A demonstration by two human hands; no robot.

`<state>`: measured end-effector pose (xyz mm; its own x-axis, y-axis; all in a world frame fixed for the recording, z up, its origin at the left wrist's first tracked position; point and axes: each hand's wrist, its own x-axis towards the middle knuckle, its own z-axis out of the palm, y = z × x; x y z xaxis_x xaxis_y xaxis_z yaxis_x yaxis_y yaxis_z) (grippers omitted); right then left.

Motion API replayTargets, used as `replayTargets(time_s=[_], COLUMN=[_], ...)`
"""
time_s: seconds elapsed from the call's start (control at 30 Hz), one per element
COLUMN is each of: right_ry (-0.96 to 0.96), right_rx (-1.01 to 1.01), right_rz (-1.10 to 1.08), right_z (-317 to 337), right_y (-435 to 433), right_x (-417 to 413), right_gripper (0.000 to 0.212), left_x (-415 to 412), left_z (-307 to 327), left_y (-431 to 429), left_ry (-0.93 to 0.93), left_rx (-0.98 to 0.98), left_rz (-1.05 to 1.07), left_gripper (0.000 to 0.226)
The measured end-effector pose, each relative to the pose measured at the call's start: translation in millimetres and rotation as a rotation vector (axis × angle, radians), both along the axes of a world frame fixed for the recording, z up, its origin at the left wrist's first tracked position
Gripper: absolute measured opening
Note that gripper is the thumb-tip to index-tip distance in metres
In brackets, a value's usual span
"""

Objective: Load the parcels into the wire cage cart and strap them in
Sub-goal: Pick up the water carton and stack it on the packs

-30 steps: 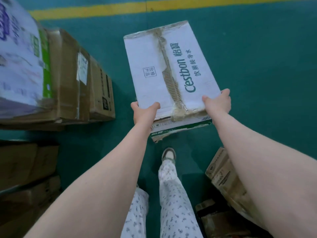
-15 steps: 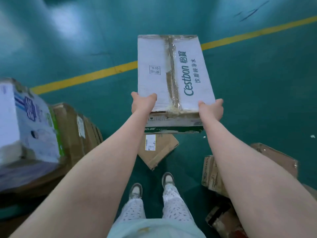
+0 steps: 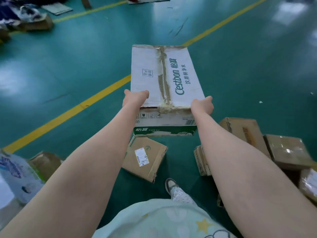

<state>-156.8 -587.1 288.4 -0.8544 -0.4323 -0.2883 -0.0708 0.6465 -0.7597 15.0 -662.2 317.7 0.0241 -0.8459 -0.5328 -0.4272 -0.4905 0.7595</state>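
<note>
Fingers of left hand and right hand grip carton over green floor.

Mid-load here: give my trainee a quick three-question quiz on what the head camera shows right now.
1. True or false: the white Cestbon box is set down.
2. Which hands grip it? A) left only B) right only C) both
3. What is stuck on the brown parcel below it?
Key: 1 false, it is held in the air; 2 C, left hand and right hand at its near corners; 3 a white label.
</note>
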Motion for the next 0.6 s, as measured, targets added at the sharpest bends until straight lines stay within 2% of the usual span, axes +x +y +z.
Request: replayTargets(time_s=[0.33,0.6], right_ry=[0.055,0.041], right_rx=[-0.008,-0.136], right_rz=[-0.241,-0.479], right_z=[33,59], right_y=[74,149], right_x=[-20,-36], right_gripper=[0.041,0.036], left_x=[-41,-85], left_z=[21,51], left_y=[37,85], left_ry=[0.007,0.046], left_rx=[-0.022,-0.073], left_rz=[-0.29,-0.432], left_gripper=[0.073,0.062])
